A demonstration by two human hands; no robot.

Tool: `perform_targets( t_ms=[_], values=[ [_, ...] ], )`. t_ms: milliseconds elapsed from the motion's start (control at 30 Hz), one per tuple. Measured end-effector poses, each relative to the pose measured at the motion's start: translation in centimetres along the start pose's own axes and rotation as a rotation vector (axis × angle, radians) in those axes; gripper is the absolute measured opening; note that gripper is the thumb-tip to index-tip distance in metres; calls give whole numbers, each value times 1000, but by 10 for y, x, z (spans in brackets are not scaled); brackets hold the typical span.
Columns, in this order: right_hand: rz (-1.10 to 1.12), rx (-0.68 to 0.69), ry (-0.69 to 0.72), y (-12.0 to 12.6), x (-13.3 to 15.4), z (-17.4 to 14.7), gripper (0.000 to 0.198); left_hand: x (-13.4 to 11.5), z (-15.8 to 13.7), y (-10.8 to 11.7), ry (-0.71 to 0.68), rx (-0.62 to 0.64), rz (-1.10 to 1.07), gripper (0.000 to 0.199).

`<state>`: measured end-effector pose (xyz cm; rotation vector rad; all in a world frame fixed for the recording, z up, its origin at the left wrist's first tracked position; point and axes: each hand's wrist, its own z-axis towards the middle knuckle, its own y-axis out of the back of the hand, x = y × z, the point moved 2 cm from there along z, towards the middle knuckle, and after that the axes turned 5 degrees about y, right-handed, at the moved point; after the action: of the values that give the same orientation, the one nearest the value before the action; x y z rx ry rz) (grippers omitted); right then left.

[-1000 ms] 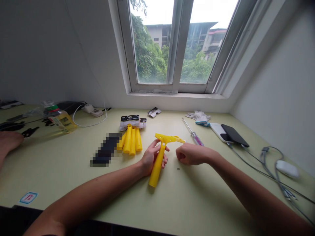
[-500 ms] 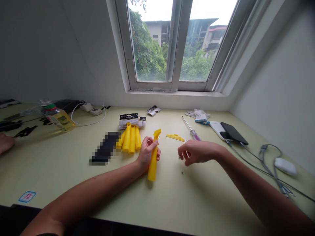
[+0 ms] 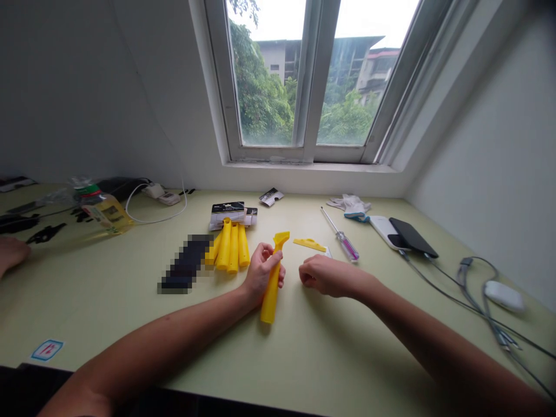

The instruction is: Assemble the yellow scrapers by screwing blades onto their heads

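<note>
My left hand (image 3: pixel 261 272) is closed around a yellow plastic scraper handle (image 3: pixel 270 295), held tilted above the table with its angled head (image 3: pixel 282 237) pointing away from me. To the right, my right hand (image 3: pixel 324 275) is low over the tabletop, its fingers curled together. What lies between those fingertips is hidden. Just beyond it is a flat yellow plastic piece (image 3: pixel 309 244), and farther right a screwdriver (image 3: pixel 346 243) with a clear and purple handle. Several more yellow handles (image 3: pixel 223 246) lie in a bundle left of my left hand.
Black-and-white packaging cards (image 3: pixel 227 214) lie behind the bundle. A blurred dark patch (image 3: pixel 186 263) is beside it. Right side: gloves (image 3: pixel 348 202), a black phone (image 3: pixel 412 236), cables (image 3: pixel 463 292), a white case (image 3: pixel 504 293). Left: a bottle (image 3: pixel 106 211) and another person's hand (image 3: pixel 13 253).
My right hand has shifted left and its fingers have closed. A small metal piece on the table before it no longer shows. My left hand still holds the handle, tilted slightly more.
</note>
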<state>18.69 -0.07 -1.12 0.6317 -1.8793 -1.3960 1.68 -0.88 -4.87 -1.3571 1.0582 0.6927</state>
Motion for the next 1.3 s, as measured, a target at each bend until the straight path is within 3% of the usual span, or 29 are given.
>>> perform_targets(
  t_ms=[167, 300, 367, 500, 933, 1167, 1300],
  values=[
    [70, -14, -11, 15, -11, -6, 17, 1, 1, 0, 23, -1, -9, 36],
    [20, -128, -198, 37, -49, -18, 21, 2, 1, 0, 82, -5, -56, 29],
    [7, -74, -301, 39, -68, -22, 24, 1, 1, 0, 96, -13, -66, 28],
    [39, 24, -361, 32, -86, -22, 60, 1, 1, 0, 107, -16, -47, 27],
    [40, 202, -466, 29, -104, -4, 76, 1, 2, 1, 110, -5, -32, 25],
    [23, 247, -449, 38, -109, 1, 69, 2, 2, 1, 111, 4, -37, 27],
    [268, 160, -367, 42, -111, -5, 54, 3, 2, 1, 87, 21, -36, 30]
  ],
)
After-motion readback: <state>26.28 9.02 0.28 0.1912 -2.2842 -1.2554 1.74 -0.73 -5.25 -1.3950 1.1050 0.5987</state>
